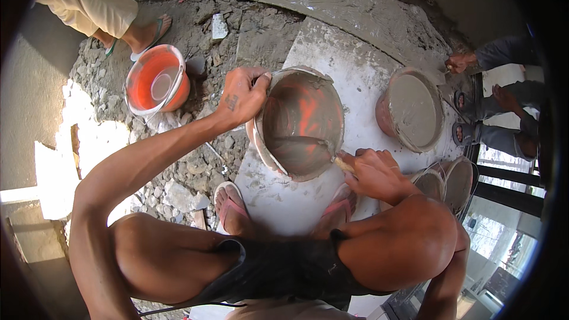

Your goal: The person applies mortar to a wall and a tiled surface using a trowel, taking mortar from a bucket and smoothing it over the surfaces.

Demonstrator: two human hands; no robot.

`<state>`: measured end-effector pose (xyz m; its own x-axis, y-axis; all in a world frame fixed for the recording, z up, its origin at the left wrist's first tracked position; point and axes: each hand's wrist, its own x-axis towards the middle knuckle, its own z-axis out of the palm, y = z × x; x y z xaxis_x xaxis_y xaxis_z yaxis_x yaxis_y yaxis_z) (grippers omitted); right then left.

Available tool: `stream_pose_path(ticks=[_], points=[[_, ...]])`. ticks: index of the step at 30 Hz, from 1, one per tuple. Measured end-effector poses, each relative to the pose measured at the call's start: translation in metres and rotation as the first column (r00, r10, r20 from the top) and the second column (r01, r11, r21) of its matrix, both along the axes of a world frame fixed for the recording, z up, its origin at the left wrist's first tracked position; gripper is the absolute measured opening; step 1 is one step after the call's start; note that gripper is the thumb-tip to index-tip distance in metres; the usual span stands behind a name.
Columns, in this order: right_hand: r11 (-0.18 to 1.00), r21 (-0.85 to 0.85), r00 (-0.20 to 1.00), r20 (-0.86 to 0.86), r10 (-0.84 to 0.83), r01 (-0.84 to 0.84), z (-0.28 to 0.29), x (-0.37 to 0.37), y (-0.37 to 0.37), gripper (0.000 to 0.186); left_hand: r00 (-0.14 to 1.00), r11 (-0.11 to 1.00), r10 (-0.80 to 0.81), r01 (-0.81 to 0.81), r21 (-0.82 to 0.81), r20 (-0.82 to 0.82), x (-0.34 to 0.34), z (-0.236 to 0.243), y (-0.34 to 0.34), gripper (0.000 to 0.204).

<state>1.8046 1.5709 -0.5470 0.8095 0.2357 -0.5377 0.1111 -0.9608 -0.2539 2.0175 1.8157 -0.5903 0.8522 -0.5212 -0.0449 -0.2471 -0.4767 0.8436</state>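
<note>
I am squatting over an orange bucket (296, 83) smeared inside with grey cement; it stands tilted on a white tile (355, 65). My left hand (240, 96) grips the bucket's rim on its left side. My right hand (374, 172) holds the wooden handle of a trowel (342, 163), whose blade reaches down into the wet cement at the bucket's lower part. Both my feet in pink sandals (228, 198) rest just below the bucket.
An orange bucket with water (157, 83) stands on rubble to the left, beside another person's sandalled foot (148, 32). A bucket full of grey cement (415, 109) stands at the right, near a second person crouching (498, 101). Stacked empty pans (456, 181) lie lower right.
</note>
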Motion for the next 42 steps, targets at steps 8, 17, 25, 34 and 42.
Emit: stream_pose_path(ticks=[8, 17, 25, 34, 42], points=[[0.958, -0.283, 0.948, 0.288, 0.132, -0.047, 0.005, 0.029, 0.011, 0.047, 0.992, 0.996, -0.092, 0.092, 0.007, 0.083, -0.007, 0.009, -0.022, 0.030], [0.991, 0.121, 0.980, -0.196, -0.039, 0.063, 0.001, 0.016, 0.009, 0.038, 0.975, 0.977, -0.214, 0.213, 0.025, 0.067, -0.032, 0.018, -0.010, 0.026], [0.616, 0.445, 0.702, -0.661, -0.264, 0.651, -0.057, -0.001, 0.006, 0.040, 0.981, 0.983, -0.183, 0.182, 0.022, 0.066, -0.034, 0.012, 0.006, 0.025], [0.173, 0.460, 0.483, -0.867, -0.124, 0.871, -0.054, -0.036, 0.033, 0.039, 0.998, 0.997, -0.036, 0.039, -0.064, 0.047, -0.036, -0.002, 0.025, 0.025], [0.316, 0.459, 0.541, -0.800, -0.258, 0.830, -0.011, -0.032, 0.001, 0.048, 0.997, 0.996, -0.064, 0.067, -0.056, 0.049, -0.031, -0.005, 0.037, 0.026]])
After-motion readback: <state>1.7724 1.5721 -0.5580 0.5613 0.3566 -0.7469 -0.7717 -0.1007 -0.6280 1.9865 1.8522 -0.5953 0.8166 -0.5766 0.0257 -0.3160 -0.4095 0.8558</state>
